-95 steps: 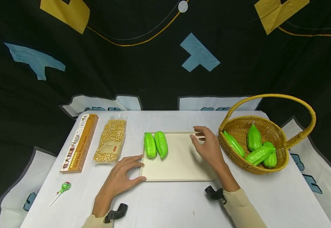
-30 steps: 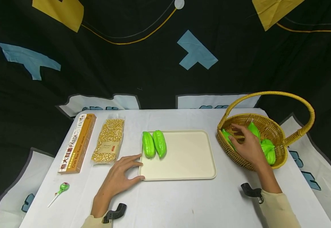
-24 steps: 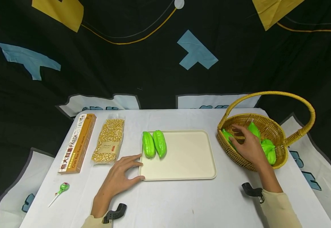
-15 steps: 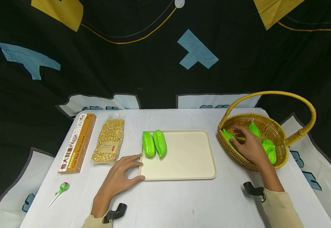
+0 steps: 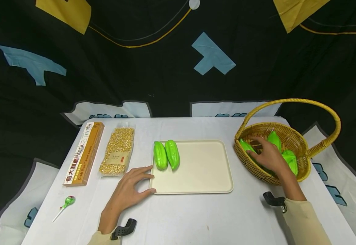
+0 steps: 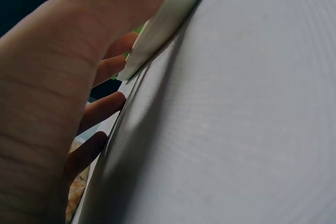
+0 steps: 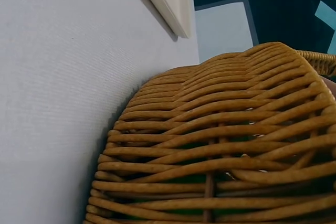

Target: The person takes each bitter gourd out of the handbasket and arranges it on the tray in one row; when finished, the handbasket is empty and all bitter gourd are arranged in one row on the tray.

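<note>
White-clothed table, black patterned backdrop. Our right hand was inside the wicker basket, over the green gourds; can't tell whether its fingers gripped one. Left hand lay flat, fingers spread, thumb against the cream tray. Risk: snagging the basket and tipping it. Box read "PASTA, Crab Roe flavor sauce".

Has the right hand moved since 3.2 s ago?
Yes. The right hand has gone rightward, from over the tray into the basket among the green vegetables. The left hand rests at the tray's near-left corner.
</note>
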`<state>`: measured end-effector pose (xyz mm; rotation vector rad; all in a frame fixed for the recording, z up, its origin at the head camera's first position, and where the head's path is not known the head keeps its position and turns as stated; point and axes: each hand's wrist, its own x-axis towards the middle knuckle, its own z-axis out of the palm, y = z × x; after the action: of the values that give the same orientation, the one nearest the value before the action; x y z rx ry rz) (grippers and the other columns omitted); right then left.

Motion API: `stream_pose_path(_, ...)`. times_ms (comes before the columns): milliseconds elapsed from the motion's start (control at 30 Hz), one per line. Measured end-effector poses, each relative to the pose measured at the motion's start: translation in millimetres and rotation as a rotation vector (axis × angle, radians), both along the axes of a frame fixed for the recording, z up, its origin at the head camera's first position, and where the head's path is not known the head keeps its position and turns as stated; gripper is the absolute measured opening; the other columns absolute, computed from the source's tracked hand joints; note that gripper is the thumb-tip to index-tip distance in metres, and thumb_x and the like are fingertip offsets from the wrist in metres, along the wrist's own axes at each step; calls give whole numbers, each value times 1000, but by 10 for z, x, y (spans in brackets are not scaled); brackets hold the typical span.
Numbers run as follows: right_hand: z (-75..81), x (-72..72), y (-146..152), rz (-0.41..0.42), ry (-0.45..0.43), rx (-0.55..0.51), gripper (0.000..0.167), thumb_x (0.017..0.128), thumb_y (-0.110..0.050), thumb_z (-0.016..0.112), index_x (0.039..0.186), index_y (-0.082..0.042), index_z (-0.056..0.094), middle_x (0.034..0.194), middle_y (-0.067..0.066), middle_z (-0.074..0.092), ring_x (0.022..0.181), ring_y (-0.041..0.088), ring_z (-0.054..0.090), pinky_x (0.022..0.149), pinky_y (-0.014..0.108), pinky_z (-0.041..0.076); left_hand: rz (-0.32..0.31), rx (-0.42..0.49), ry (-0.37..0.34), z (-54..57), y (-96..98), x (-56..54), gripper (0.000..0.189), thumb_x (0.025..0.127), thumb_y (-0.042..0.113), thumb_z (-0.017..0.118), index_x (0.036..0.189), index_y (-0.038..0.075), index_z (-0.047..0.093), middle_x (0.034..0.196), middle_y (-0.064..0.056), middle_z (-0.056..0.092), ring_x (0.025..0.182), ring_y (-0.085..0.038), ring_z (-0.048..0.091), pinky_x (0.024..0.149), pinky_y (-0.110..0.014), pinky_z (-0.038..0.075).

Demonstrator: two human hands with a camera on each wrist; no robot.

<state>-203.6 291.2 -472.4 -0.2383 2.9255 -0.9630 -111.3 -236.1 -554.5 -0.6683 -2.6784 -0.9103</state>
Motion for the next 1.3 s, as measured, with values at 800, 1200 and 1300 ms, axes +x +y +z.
stream_pose_path(800,13,-15,34,-39,-22,60,66,102,-35,76,151,2,55,141,36,62,124,56,63,96,71,57,10,6,-26,27,11,23,47,79,41,97,120,24,80,152,3,65,138,-28,60,116,-55,47)
stream_pose_path(1200,115,83,45,-108,92,-15,64,100,-36,79,150,-2,58,138,31,66,120,51,66,94,68,57,12,3,-32,21,8,14,47,79,41,97,120,26,80,153,5,64,139,-28,60,116,-55,46)
stream_pose_path(1300,116,102,55,-110,119,-20,61,100,-32,79,149,-2,59,136,31,67,118,51,67,91,67,58,10,5,-29,19,9,12,47,79,41,97,120,26,80,153,5,64,139,-27,60,116,-55,47)
